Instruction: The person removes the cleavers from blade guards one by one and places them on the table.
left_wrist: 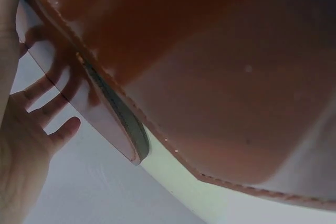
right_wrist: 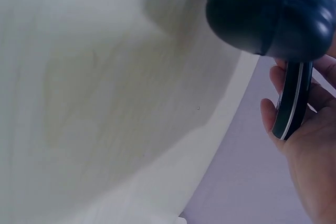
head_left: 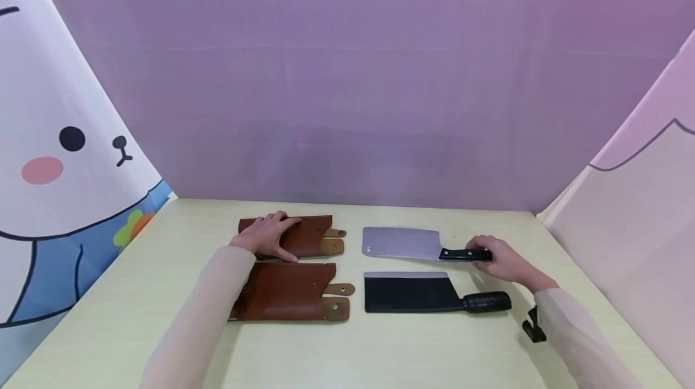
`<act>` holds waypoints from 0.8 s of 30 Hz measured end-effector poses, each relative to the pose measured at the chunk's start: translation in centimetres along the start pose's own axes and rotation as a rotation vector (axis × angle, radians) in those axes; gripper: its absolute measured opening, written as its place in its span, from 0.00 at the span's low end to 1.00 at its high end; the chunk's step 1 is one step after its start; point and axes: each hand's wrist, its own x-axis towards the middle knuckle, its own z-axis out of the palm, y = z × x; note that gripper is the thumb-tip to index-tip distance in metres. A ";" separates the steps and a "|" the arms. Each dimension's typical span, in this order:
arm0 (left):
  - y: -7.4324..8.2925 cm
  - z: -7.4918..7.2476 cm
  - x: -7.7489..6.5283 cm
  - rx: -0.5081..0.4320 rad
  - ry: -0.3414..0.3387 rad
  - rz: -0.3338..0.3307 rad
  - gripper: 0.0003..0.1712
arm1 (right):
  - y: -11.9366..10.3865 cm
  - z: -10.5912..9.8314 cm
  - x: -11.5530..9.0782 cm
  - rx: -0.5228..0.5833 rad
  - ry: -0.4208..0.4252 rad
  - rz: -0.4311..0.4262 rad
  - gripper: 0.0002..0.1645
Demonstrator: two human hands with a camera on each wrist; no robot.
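Note:
My left hand point(head_left: 268, 235) rests on the far brown leather knife sheath point(head_left: 312, 235), fingers spread across it and thumb by its near edge. In the left wrist view the nearer leather sheath point(left_wrist: 220, 87) fills much of the picture, with the left hand point(left_wrist: 31, 129) beyond it. To the right, a silver cleaver point(head_left: 402, 242) lies with its blade toward the sheaths. My right hand point(head_left: 502, 259) holds its black riveted handle point(head_left: 466, 254). That handle point(right_wrist: 294, 98) sits between thumb and fingers in the right wrist view.
Nearer me lies a second cleaver with a black blade point(head_left: 409, 294) and ribbed black handle point(head_left: 487, 302), just below the right hand. Each sheath has snap straps point(head_left: 339, 289) on its right end. The pale tabletop point(head_left: 423, 353) ends at a purple backdrop point(head_left: 353, 105).

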 end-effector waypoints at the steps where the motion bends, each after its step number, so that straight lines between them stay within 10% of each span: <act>1: 0.0 0.0 0.0 -0.004 -0.007 -0.003 0.57 | 0.1 0.0 0.1 -0.001 0.001 -0.006 0.14; 24: 0.1 -0.3 0.2 -0.052 -0.116 -0.060 0.56 | 0.9 0.1 1.1 -0.014 -0.096 0.070 0.15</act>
